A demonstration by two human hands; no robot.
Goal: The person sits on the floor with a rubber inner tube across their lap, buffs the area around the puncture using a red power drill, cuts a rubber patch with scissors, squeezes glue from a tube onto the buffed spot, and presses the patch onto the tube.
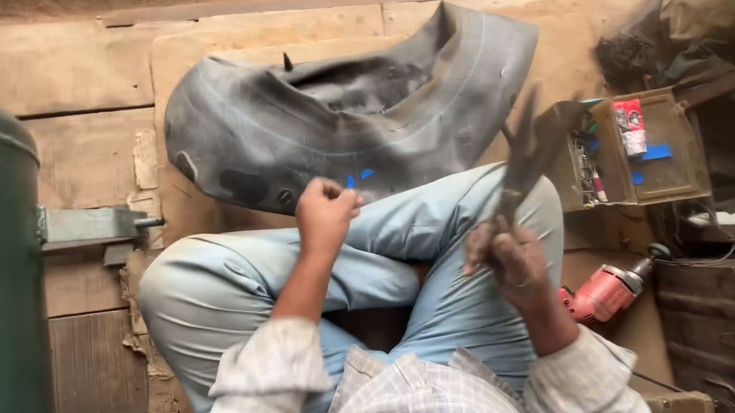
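on rough wooden planks (88, 162), left hand (326, 213) fisted at limp rubber tube (338, 116), right hand (513, 257) clamped on scissors (520, 161).

Light blue trousers (221, 289), creased, worn-looking fabric. Shirt (411, 393) pale checked, white-grey with thin plaid lines, open collar. Long sleeves (267, 371) rolled or pushed up to mid-forearm, cuffs loose, crumpled. Forearms bare below. Ring on a finger of right hand (513, 257). Left hand (326, 213) bare.

Bare planks (80, 154) between green tank (2, 276) and inner tube (338, 116); open toolbox (641, 146), red drill (607, 290) crowding the right.
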